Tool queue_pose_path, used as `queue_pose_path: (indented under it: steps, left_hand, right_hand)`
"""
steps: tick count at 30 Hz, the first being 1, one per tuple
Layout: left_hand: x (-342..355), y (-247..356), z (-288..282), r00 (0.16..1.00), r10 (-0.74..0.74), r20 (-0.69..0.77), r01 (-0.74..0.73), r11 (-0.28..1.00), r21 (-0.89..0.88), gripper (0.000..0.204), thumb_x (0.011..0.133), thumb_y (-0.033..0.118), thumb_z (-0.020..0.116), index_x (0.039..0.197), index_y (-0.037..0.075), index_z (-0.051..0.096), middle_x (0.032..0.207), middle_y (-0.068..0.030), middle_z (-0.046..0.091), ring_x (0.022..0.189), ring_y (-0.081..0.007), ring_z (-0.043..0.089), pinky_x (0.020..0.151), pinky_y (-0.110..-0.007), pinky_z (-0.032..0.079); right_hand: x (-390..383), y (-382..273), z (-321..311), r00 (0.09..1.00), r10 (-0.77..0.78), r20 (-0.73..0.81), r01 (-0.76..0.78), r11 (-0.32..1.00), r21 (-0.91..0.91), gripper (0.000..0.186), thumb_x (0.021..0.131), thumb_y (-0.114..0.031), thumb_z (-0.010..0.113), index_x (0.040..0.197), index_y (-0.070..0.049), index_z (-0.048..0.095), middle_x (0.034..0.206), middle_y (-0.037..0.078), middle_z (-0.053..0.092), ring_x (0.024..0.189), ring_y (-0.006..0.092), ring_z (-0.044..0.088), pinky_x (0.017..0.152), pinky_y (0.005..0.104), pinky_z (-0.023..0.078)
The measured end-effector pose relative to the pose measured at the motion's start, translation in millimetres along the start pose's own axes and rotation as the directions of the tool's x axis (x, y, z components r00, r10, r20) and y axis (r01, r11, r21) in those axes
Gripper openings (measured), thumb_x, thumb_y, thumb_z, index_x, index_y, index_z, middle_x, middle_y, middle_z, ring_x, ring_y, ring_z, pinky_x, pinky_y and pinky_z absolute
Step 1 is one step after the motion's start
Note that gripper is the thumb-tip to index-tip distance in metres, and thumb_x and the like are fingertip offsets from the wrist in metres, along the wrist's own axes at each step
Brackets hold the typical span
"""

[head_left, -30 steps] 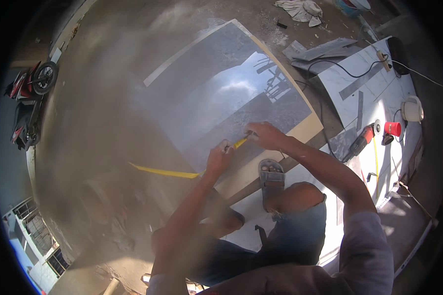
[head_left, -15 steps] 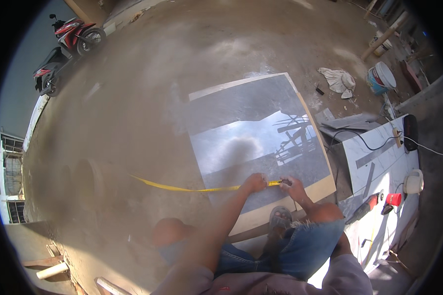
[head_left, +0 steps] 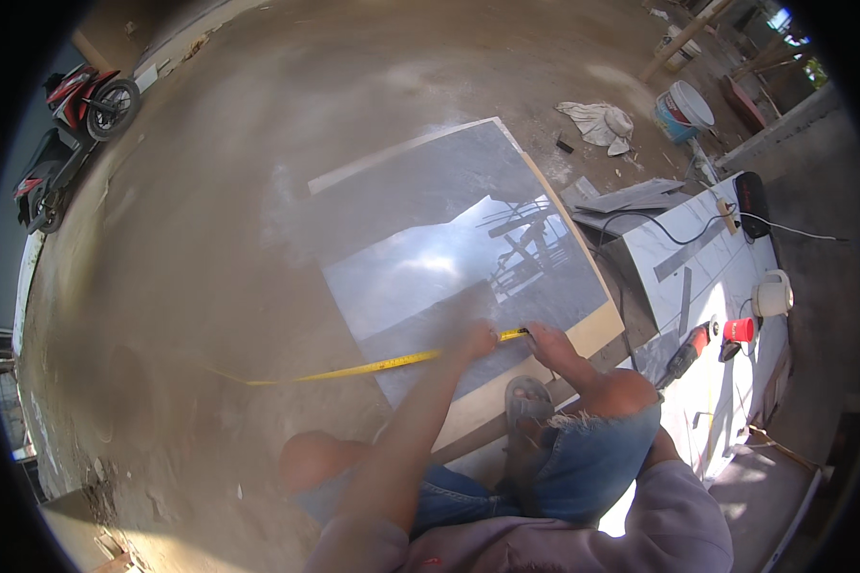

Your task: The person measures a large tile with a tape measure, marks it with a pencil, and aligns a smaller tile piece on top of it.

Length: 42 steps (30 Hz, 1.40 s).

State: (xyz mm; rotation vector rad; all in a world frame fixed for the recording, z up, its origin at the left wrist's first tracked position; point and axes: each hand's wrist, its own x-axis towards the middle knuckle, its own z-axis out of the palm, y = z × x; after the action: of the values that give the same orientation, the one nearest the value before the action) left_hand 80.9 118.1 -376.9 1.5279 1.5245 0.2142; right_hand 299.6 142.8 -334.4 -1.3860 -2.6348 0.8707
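Observation:
A large glossy grey tile lies on the ground in front of me, mirroring sky and beams. Over its near part stretches the yellow blade of a tape measure, running off leftward above the floor. My left hand is closed round the blade, its fingers slightly blurred. Close beside it on the right, my right hand pinches the blade's dark end; a short yellow length shows between the hands. The tape's far left part fades in blur, so its case cannot be made out.
A pale board edges the tile. On white tiles at right lie a red-and-black power tool, a red cup-shaped thing and a cable. Behind are a bucket and cloth. Motorbikes stand far left.
The whole scene has shifted left and tilted in view. Both hands keep their grip on the tape, with about the same gap between them.

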Motion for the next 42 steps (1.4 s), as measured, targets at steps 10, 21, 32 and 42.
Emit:
queue_pose_path:
  steps: [10, 21, 32, 42]
  left_hand:
    - [-22.5, -14.8, -14.9, 0.997, 0.062, 0.034, -0.064, 0.997, 0.049, 0.031, 0.083, 0.030, 0.055, 0.092, 0.003, 0.066, 0.094, -0.0221, 0.066, 0.090, -0.0394, 0.062, 0.081, -0.047, 0.048]
    - [-35.1, 3.9, -34.5, 0.995, 0.038, 0.089, -0.019, 0.979, -0.203, 0.034, 0.083, 0.028, 0.063, 0.110, 0.007, 0.063, 0.101, -0.0148, 0.067, 0.095, -0.0263, 0.063, 0.084, -0.036, 0.047]
    - [-12.5, 28.0, -50.1, 0.997, -0.013, 0.076, -0.001, 0.982, 0.187, 0.039, 0.085, 0.027, 0.060, 0.120, 0.012, 0.059, 0.124, -0.0125, 0.058, 0.116, -0.0305, 0.054, 0.096, -0.041, 0.043]
    - [-30.6, -36.9, -53.6, 0.987, -0.145, -0.073, 0.162, 0.887, 0.433, 0.039, 0.088, 0.033, 0.054, 0.123, 0.016, 0.055, 0.114, -0.0096, 0.061, 0.110, -0.0298, 0.056, 0.091, -0.045, 0.045]
  right_hand:
    - [-17.5, 28.0, 31.3, 0.979, 0.182, -0.097, -0.182, 0.983, 0.012, 0.025, 0.087, -0.012, 0.055, 0.111, -0.005, 0.056, 0.105, 0.021, 0.058, 0.096, 0.0410, 0.058, 0.081, 0.0476, 0.048]
    - [-35.5, 89.8, 26.5, 0.828, 0.356, -0.432, -0.316, 0.934, 0.165, 0.021, 0.086, -0.008, 0.055, 0.106, -0.004, 0.058, 0.101, 0.018, 0.056, 0.092, 0.0387, 0.059, 0.079, 0.0464, 0.049]
    - [-36.6, 155.4, 1.9, 0.626, 0.535, -0.567, -0.448, 0.842, 0.300, 0.029, 0.082, -0.002, 0.055, 0.110, -0.005, 0.062, 0.106, 0.018, 0.060, 0.102, 0.0360, 0.058, 0.088, 0.0421, 0.047]
    - [-9.2, 217.7, -15.3, 0.642, 0.502, -0.580, -0.469, 0.855, 0.222, 0.031, 0.081, -0.002, 0.056, 0.110, -0.008, 0.064, 0.109, 0.017, 0.063, 0.103, 0.0352, 0.058, 0.093, 0.0432, 0.045]
